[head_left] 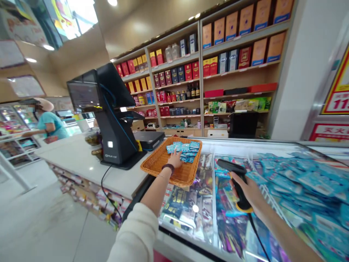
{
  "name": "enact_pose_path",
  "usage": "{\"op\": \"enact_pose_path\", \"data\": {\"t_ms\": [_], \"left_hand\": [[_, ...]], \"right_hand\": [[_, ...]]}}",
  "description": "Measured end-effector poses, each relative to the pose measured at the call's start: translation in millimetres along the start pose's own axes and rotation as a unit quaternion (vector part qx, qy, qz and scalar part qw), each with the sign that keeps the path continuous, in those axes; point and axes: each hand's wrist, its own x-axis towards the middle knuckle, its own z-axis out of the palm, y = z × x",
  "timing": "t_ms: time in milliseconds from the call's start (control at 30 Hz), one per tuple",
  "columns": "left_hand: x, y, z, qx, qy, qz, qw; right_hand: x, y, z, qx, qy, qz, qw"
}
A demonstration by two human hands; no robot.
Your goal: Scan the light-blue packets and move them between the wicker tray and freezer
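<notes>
My left hand (175, 160) reaches into an orange woven basket (152, 164), its fingers stretched out over small blue packets (188, 148) at the basket's far right side. The fingertips touch or lie just above the packets; which one I cannot tell. A dark bead bracelet circles that wrist. In my right hand (247, 189) is a black barcode scanner (235, 168) with a yellow-orange base, fingers wrapped round its handle and its head pointing left. From the handle a dark cable runs down. Many more blue packets (305, 182) are heaped on the right.
A black checkout terminal (117, 145) stands on the white counter (81, 160), left of the basket. Under the basket and scanner is a glass-topped freezer (188, 218) with wrapped goods. Shelves (180, 83) of boxes line the back. A person in a teal top (53, 123) is far left.
</notes>
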Motion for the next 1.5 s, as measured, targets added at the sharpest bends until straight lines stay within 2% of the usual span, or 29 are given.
{"op": "enact_pose_path", "data": {"t_ms": [67,200,333,533,700,767,900,1033,1100,1200,1267,1367,1500], "left_hand": [[4,-1,3.3,0.027,-0.024,0.002,0.999],[20,11,13.8,-0.004,-0.001,0.038,0.999],[35,24,24.6,-0.049,-0.012,0.016,0.999],[37,31,29.7,0.010,-0.021,0.004,1.000],[24,26,22.7,0.020,-0.021,0.032,0.999],[14,18,17.2,0.045,-0.032,0.075,0.996],[-13,-1,0.7,0.140,-0.079,0.164,0.973],[-36,-15,-22.3,0.171,-0.148,0.173,0.959],[-40,-16,-31.8,0.126,-0.143,0.149,0.970],[-38,-14,-35.1,0.081,-0.033,0.042,0.995],[-33,-11,-29.2,0.077,0.016,-0.036,0.996],[-28,-7,-15.8,0.069,0.003,-0.089,0.994],[-27,-4,-7.8,0.055,0.014,-0.094,0.994]], "right_hand": [[0,8,1,0.003,0.001,0.013,1.000],[2,15,-5,0.021,0.031,0.038,0.999],[5,17,-12,0.012,0.054,0.050,0.997],[7,21,-13,-0.006,0.046,0.027,0.999],[1,18,-17,0.010,0.058,0.028,0.998],[-1,17,-19,0.022,0.051,0.031,0.998],[-4,15,-20,0.023,0.049,0.040,0.998],[-5,14,-19,0.040,0.052,0.044,0.997],[-5,15,-19,0.054,0.056,0.046,0.996],[-6,16,-22,0.067,0.062,0.045,0.995],[-5,17,-24,0.071,0.060,0.049,0.994],[-3,19,-26,0.074,0.063,0.058,0.994],[-1,20,-25,0.063,0.076,0.059,0.993]]}}
